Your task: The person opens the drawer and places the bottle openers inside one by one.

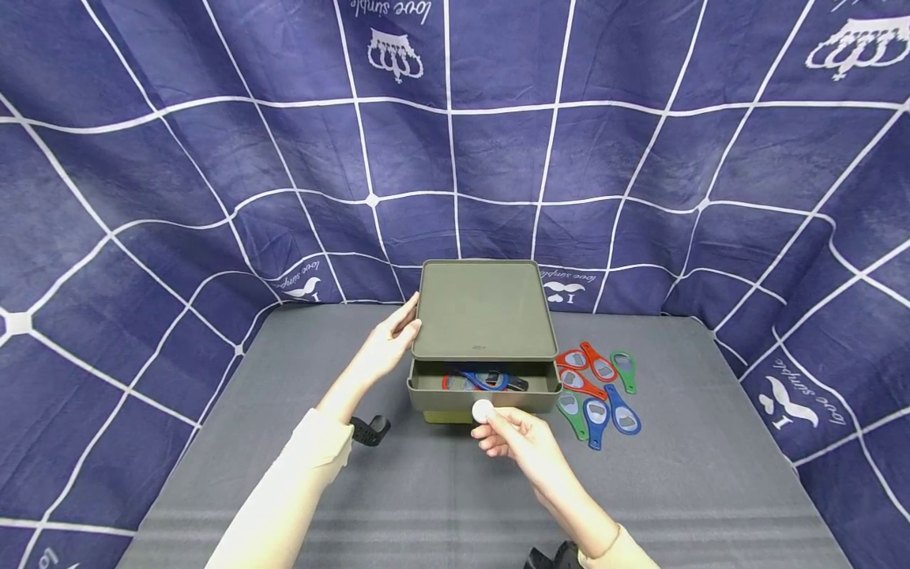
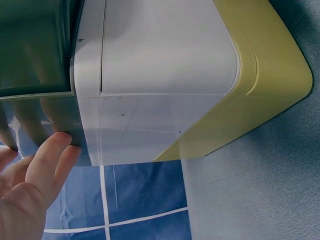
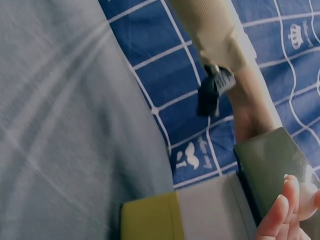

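1. Small boxy cabinet (image 1: 485,310), olive-green top, white body, yellow base: stands toward the middle of the far edge of the grey cloth-covered surface (image 1: 249,474).
2. Olive-green drawer (image 1: 444,401): partly open, facing the near edge; red, blue and black bottle openers (image 1: 490,381) inside.
3. Round white knob (image 1: 483,410): at the drawer's front.
4. Right hand (image 1: 519,436): thumb and fingers pinched together on the knob.
5. Left hand (image 1: 386,343): fingers extended, touching the cabinet's left side, clasping nothing.
6. Seven loose bottle openers (image 1: 626,416), three red, two green, two blue: flat between cabinet and right edge.
7. Navy cloth (image 1: 505,150), white grid: hangs beyond the far edge.
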Action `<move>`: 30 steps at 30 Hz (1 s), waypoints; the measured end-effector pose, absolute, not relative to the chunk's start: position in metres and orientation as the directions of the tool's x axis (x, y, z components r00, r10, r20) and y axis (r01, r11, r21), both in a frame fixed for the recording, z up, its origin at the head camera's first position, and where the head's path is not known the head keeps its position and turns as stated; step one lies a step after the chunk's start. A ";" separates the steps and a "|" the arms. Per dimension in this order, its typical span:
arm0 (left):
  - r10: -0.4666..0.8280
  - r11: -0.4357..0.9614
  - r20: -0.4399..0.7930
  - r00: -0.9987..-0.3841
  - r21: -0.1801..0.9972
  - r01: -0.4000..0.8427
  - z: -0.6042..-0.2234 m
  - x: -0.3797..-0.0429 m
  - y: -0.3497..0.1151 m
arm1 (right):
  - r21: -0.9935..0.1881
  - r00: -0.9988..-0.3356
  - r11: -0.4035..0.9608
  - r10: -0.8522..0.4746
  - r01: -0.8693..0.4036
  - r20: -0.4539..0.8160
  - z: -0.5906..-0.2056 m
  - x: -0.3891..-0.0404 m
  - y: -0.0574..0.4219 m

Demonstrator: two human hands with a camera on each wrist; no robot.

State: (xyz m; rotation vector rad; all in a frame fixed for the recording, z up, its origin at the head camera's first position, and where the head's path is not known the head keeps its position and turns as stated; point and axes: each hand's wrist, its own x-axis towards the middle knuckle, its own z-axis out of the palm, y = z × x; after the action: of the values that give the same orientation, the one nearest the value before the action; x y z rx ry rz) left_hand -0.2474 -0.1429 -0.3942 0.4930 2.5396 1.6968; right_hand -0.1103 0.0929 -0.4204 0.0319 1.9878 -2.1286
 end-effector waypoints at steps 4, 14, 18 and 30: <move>0.285 0.352 0.138 -0.948 0.905 0.237 -0.395 -0.246 -0.143 | -0.983 -0.977 -0.059 -0.132 0.175 -0.166 -0.421 -0.123 0.094; 0.289 0.356 0.135 -0.948 0.904 0.238 -0.393 -0.246 -0.140 | -0.984 -0.983 -0.070 -0.101 0.164 -0.156 -0.422 -0.142 0.094; 0.281 0.361 0.133 -0.950 0.903 0.233 -0.394 -0.246 -0.141 | -0.982 -0.983 -0.083 -0.092 0.168 -0.161 -0.422 -0.147 0.093; 0.291 0.319 0.129 -0.948 0.921 0.223 -0.392 -0.246 -0.141 | -0.976 -0.975 -0.094 -0.127 0.196 -0.183 -0.424 -0.156 0.095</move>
State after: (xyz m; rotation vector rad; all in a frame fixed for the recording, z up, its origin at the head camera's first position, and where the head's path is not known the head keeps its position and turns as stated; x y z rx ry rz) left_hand -0.2464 -0.1409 -0.3920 0.4888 2.5017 1.7306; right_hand -0.1558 0.0953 -0.4241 0.0754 1.9532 -2.1728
